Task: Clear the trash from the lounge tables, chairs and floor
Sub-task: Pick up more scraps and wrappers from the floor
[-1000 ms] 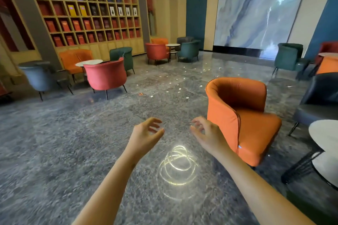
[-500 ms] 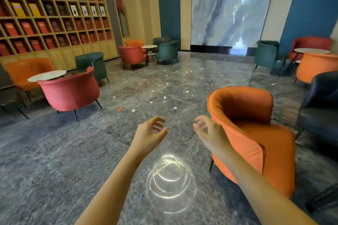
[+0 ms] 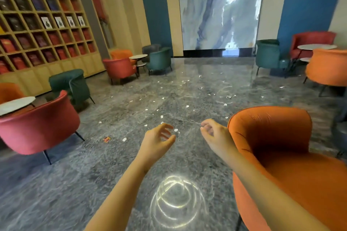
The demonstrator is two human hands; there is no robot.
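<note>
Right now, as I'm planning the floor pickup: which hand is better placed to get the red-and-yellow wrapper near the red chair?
Left, probably. The left hand is empty and on the side of the wrapper; the right hand, also empty, hangs farther off beside the orange chair.

No text, number or brand can be read. Markings are seen on the white book covers (image 3: 46,22) in the shelf (image 3: 56,58) and on a red-and-yellow wrapper (image 3: 107,139) on the floor (image 3: 56,184), but all are blurred beyond reading.

Orange chair (image 3: 281,155), 4 o'clock: cut by bottom edge. Floor scraps (image 3: 161,116), 12 o'clock: too small to identify. Red-yellow item (image 3: 107,139), 9 o'clock: blurred.
</note>
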